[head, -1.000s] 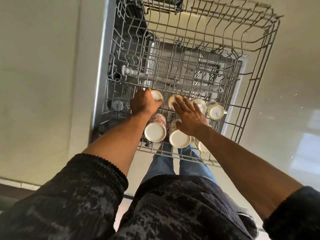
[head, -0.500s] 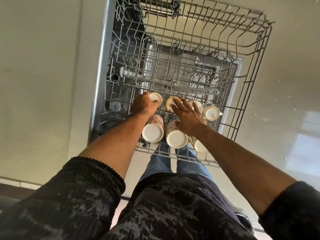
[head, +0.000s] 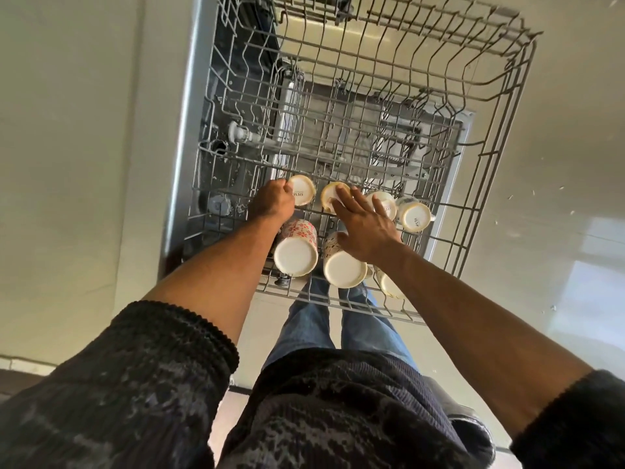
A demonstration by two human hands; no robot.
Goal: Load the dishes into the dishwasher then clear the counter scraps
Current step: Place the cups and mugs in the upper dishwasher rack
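left hand curled round an upturned cup in the dishwasher rack, right hand spread flat, fingertips on the neighbouring cup

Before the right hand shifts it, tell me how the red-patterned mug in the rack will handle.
The red-patterned mug looks glazed ceramic, so probably rigid, fairly heavy for its size and chippable against the neighbouring mug. It stands upside down on the wire rack, tilted, so a push would likely rock it rather than slide it. Its glossy base may be slippery.
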